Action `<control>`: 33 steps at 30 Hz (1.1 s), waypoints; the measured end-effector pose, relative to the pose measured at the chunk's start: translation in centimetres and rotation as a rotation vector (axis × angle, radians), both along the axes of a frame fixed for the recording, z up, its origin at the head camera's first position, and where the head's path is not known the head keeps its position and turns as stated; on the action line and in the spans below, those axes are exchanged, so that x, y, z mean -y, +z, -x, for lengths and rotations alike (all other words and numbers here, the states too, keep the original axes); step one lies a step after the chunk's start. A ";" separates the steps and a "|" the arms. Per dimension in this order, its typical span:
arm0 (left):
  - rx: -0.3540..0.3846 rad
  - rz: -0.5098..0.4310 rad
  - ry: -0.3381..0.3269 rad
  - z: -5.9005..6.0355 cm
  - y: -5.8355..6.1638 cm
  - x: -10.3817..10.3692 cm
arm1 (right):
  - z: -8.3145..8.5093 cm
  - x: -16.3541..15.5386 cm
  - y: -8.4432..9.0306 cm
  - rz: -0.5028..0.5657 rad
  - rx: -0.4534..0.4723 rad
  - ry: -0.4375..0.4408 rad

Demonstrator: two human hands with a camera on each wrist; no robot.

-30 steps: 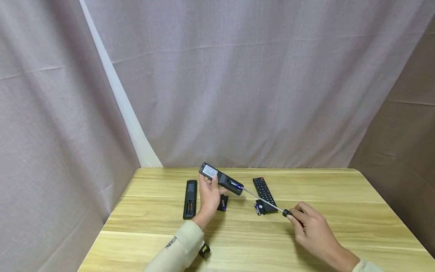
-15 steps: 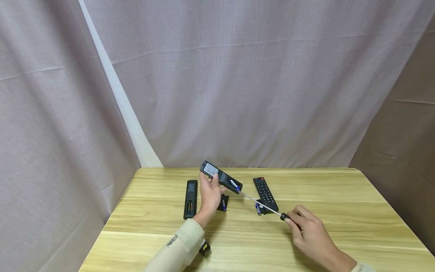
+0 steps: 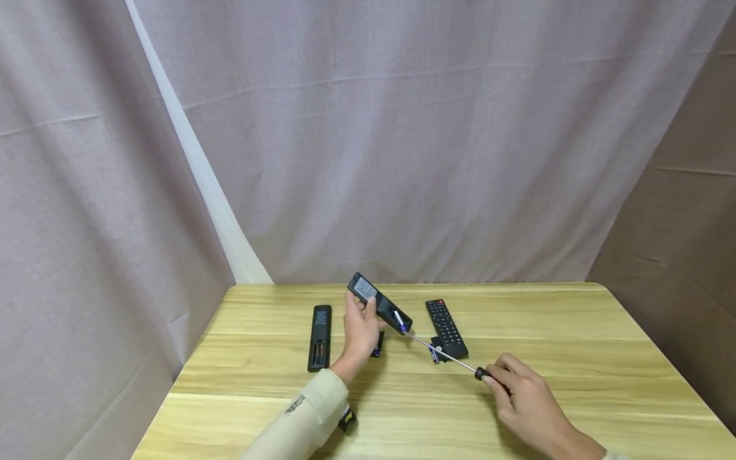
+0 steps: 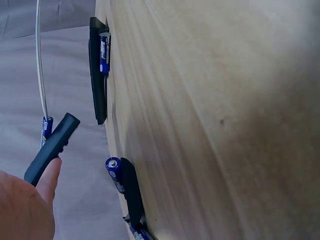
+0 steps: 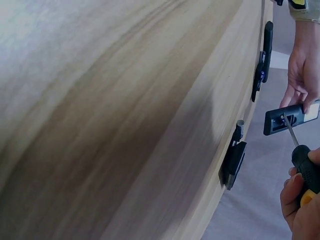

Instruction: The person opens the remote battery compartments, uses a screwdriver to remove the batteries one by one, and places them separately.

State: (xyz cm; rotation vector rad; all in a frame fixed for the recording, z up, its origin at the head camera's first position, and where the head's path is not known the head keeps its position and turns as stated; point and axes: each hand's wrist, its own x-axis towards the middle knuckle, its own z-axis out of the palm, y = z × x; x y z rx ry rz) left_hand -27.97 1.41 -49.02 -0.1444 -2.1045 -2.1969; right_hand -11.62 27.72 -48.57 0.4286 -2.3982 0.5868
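Note:
My left hand (image 3: pixel 359 332) grips a black remote control (image 3: pixel 382 303) above the table, its back facing me and its battery compartment uncovered. One blue-and-white battery (image 3: pixel 398 319) tilts up out of that compartment. With my right hand (image 3: pixel 531 399) I hold a screwdriver (image 5: pixel 307 167) by its black and yellow handle. Its long thin shaft reaches left to the remote, and the tip is at the battery's end. In the left wrist view, the battery (image 4: pixel 47 127) sticks out past the edge of the remote (image 4: pixel 52 148), right below the screwdriver shaft (image 4: pixel 40 65).
On the left lies another remote (image 3: pixel 319 335), back up, with its compartment uncovered and batteries inside. A third remote (image 3: pixel 446 327) lies buttons up on the right, a loose battery (image 4: pixel 104 52) beside it. Behind my left hand, another battery (image 4: pixel 114 170) rests by a black cover (image 4: pixel 132 192).
The battery has tipped from lying in the compartment to sticking up at a slant. My left hand and the remote have shifted slightly right; the screwdriver tip has moved slightly lower.

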 end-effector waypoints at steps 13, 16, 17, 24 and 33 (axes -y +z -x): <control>0.006 0.096 -0.022 0.2 -0.3 -0.3 | -0.4 -0.1 -0.2 0.009 0.011 0.002; -0.002 0.133 -0.008 0.3 -0.4 -0.3 | -0.4 -0.2 -0.3 0.013 0.015 0.006; -0.005 0.144 -0.002 0.3 -0.5 -0.3 | -0.4 -0.2 -0.3 0.012 0.019 0.002; 0.011 0.170 0.012 0.3 -0.4 0.0 | -0.4 -0.3 -0.3 0.011 0.048 -0.023; 0.040 0.162 0.016 0.3 -0.2 0.3 | -0.5 -0.6 -0.5 0.031 0.035 -0.012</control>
